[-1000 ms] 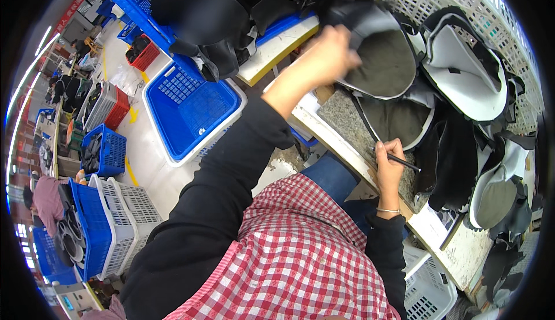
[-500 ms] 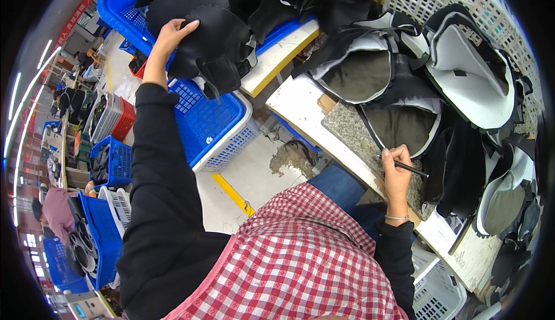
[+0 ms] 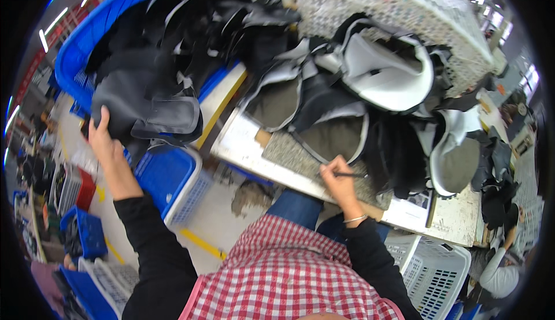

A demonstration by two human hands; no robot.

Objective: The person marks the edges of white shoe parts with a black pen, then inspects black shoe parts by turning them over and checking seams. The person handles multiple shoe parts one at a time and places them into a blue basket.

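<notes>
Beyond table edge, floor gap, left hand on black piece

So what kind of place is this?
Probably a factory workshop: a blue basket heaped with black pieces, a white workbench loaded with shaped pieces, and a slotted white crate.

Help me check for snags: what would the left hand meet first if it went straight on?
Most likely the smooth black piece, which the left hand appears to touch at its edge. The blue crate seems to lie beyond it, though one view leaves depth unclear.
</notes>
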